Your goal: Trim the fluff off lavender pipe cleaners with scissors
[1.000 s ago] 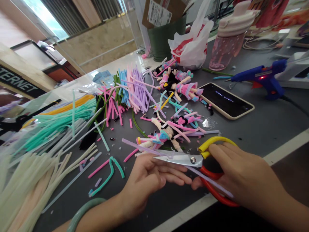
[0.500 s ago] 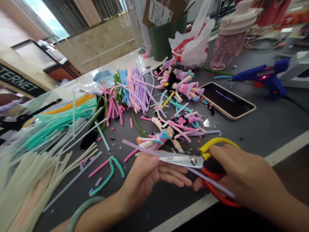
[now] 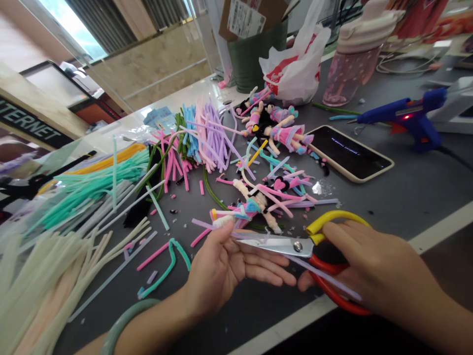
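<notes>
My right hand (image 3: 369,268) grips scissors (image 3: 291,245) with one yellow and one red handle loop; the steel blades point left, nearly closed. A long lilac pipe cleaner (image 3: 325,278) runs from under my right hand, past the blades, to my left hand (image 3: 229,264), whose thumb and fingers pinch it near its left end. A pale green bangle (image 3: 125,320) sits on my left wrist. Just beyond the blades lies a small pipe-cleaner doll (image 3: 247,209) among cut scraps.
Bundles of pipe cleaners in mint (image 3: 92,185), cream (image 3: 40,281), pink, blue and lilac (image 3: 210,133) cover the left of the dark table (image 3: 406,197). A phone (image 3: 349,153), blue glue gun (image 3: 406,116), pink bottle (image 3: 354,59), white plastic bag (image 3: 295,64) and finished dolls (image 3: 277,125) lie further back.
My left hand has slid left along the lilac pipe cleaner, and its thumb now pinches nearer the strand's end. The scissors and right hand have barely moved.
</notes>
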A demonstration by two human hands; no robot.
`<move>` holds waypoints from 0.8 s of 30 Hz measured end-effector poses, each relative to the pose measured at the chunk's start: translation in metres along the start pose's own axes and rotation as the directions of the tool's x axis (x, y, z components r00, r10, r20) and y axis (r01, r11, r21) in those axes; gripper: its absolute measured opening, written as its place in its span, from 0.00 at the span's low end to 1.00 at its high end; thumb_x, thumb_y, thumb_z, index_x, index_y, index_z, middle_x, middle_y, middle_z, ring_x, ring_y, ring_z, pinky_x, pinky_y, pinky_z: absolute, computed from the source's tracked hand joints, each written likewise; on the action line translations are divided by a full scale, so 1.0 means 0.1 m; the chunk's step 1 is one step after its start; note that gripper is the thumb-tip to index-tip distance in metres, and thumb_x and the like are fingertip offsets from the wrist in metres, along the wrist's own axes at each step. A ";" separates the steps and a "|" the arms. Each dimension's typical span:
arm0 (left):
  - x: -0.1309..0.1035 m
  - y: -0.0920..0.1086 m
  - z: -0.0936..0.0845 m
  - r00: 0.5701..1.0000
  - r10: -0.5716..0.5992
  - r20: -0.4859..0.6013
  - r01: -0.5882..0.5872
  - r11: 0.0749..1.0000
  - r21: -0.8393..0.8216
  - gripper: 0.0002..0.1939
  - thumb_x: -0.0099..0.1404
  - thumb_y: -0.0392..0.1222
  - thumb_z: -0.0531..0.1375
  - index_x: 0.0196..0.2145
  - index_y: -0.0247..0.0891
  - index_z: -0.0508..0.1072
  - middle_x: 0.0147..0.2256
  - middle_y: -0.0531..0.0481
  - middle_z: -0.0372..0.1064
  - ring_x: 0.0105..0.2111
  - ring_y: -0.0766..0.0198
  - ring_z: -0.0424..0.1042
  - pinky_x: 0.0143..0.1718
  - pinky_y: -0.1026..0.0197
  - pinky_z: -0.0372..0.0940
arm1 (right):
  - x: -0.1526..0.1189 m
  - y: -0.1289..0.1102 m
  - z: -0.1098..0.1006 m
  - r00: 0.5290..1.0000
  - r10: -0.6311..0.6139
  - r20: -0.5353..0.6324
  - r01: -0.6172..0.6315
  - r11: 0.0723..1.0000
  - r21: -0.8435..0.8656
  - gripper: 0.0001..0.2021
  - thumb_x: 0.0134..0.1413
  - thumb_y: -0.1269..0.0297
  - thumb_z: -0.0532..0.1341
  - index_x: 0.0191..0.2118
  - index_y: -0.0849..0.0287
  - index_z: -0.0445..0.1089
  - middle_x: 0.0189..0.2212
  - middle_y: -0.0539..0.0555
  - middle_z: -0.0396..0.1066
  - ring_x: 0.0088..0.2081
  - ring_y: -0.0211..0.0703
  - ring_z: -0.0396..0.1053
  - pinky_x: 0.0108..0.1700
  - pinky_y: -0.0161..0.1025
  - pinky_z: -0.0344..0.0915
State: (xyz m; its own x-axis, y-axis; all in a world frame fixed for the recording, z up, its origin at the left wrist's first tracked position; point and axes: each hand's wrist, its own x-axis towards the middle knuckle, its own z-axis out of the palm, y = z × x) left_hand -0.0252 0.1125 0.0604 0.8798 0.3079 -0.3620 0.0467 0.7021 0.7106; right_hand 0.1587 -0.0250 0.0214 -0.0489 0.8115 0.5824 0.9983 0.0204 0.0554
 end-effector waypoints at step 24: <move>0.00 -0.03 -0.07 0.996 -0.003 0.090 0.007 0.999 -0.041 0.26 0.68 0.47 0.51 0.38 0.22 0.83 0.39 0.34 0.82 0.37 0.52 0.82 0.39 0.62 0.71 | -0.01 0.07 -0.01 0.999 -0.033 0.015 0.033 0.999 -0.001 0.26 0.69 0.47 0.43 0.27 0.57 0.64 0.18 0.51 0.67 0.18 0.38 0.68 0.19 0.34 0.58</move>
State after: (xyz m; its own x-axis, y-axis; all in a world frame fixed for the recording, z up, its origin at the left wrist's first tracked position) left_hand -0.0285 0.1149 0.0542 0.9186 0.2471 -0.3086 0.0330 0.7300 0.6827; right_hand 0.1660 -0.0261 0.0222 -0.0814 0.8193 0.5676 0.9961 0.0470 0.0750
